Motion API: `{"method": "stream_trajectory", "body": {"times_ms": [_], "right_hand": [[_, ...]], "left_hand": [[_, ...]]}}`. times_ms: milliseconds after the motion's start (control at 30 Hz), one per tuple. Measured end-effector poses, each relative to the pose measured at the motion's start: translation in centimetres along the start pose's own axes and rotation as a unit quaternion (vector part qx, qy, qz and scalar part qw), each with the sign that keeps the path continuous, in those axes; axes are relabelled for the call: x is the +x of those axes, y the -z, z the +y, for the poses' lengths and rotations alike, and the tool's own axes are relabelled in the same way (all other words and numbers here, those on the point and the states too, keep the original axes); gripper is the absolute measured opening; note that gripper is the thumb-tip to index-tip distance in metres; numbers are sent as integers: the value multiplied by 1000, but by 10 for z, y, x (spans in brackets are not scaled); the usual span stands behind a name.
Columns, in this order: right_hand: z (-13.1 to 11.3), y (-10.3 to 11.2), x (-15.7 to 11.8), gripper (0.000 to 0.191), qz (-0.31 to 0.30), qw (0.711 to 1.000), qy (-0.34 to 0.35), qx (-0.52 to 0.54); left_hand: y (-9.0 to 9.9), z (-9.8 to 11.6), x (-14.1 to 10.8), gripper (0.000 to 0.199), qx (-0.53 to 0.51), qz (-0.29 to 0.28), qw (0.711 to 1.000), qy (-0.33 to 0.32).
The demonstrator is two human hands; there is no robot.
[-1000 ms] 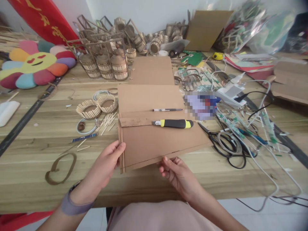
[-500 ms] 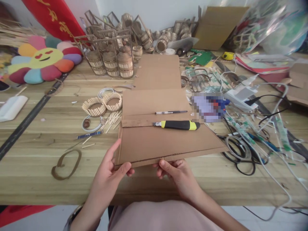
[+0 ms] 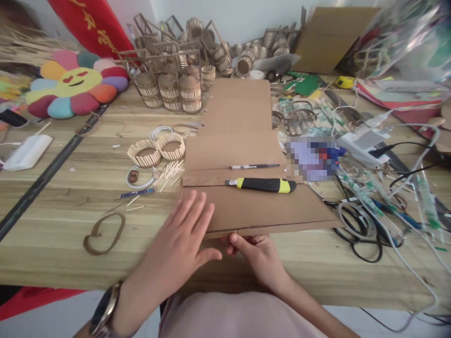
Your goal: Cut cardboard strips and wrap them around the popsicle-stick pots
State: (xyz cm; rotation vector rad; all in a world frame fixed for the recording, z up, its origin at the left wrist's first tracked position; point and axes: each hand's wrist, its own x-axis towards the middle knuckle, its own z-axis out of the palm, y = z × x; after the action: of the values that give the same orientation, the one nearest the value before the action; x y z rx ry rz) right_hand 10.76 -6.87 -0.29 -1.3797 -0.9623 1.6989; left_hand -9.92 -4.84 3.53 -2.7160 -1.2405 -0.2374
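Observation:
A brown sheet of cardboard (image 3: 260, 209) lies in front of me, its near edge creased and overhanging toward my body. My right hand (image 3: 257, 256) pinches that near edge, thumb on top and fingers below. Over the sheet's left near corner, my left hand (image 3: 186, 234) is spread with the palm down; whether it presses on the cardboard I cannot tell. On the cardboard rest a black and yellow utility knife (image 3: 266, 185), its blade pointing left, and a pen (image 3: 254, 166) just beyond it. Another cardboard piece (image 3: 239, 103) extends toward the back.
Left of the cardboard are two small rings of sticks (image 3: 144, 153), loose sticks (image 3: 171, 173) and a coiled brown strip (image 3: 104, 234). Lantern-like stick models (image 3: 171, 89) stand behind. Tangled cables (image 3: 359, 230) and a power strip (image 3: 366, 141) crowd the right. A flower cushion (image 3: 77, 84) lies at far left.
My left hand has let go of the cardboard's left corner and now spreads flat over it. My right hand keeps its pinch on the near edge. The view has shifted slightly.

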Motion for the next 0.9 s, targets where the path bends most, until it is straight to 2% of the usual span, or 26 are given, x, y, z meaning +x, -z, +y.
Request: {"method": "stream_trajectory", "body": {"times_ms": [100,200,300,533,900], "right_hand": [[4,0,0,53,14,1000,0,-24],[6,0,-1,57,29,999,8,-31],[3,-2,0,57,17,999,25,-25],[-9,-3,0,45,-10,1000,25,4],[-6,-6,0,47,-3,998,-11,70]], "left_hand": [[-8,1,17,75,2,-44,997,-63],[-12,-2,23,71,9,-59,995,-77],[-9,-5,23,74,2,-65,994,-88],[-5,-8,30,65,11,-77,992,-95],[-11,-9,31,63,18,-70,992,-99]]}}
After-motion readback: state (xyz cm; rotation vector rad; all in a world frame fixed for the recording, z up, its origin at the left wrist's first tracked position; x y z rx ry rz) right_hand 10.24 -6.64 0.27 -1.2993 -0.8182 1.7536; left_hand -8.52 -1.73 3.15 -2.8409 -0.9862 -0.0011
